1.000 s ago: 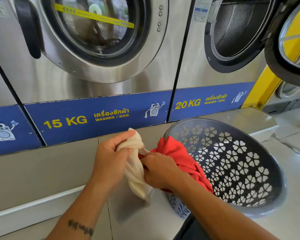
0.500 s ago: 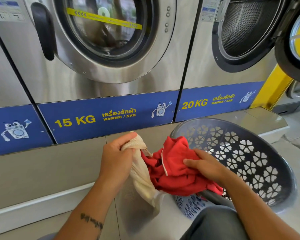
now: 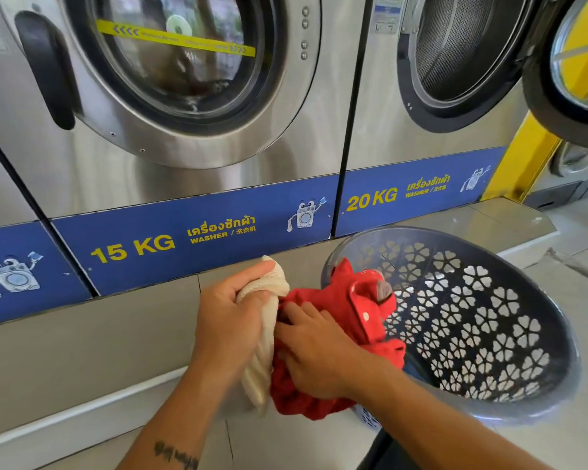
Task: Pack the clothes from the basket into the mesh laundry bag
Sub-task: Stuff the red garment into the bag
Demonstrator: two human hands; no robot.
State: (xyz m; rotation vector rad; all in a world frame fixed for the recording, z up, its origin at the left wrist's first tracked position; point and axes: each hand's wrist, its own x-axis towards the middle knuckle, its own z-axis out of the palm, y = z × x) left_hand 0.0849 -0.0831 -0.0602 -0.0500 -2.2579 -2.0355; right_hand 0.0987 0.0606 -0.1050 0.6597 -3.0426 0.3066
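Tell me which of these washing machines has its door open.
The 20 KG washer on the right: its door hangs swung aside, baring the perforated drum. On the 15 KG washer the glass door is shut.

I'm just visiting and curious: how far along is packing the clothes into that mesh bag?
Early stage. Done: the mesh bag looks slack, with nothing clearly packed. In hand: the left hand grips it while the right hand presses the red garment against it. Left: most of that garment is still outside, draped over the basket rim.
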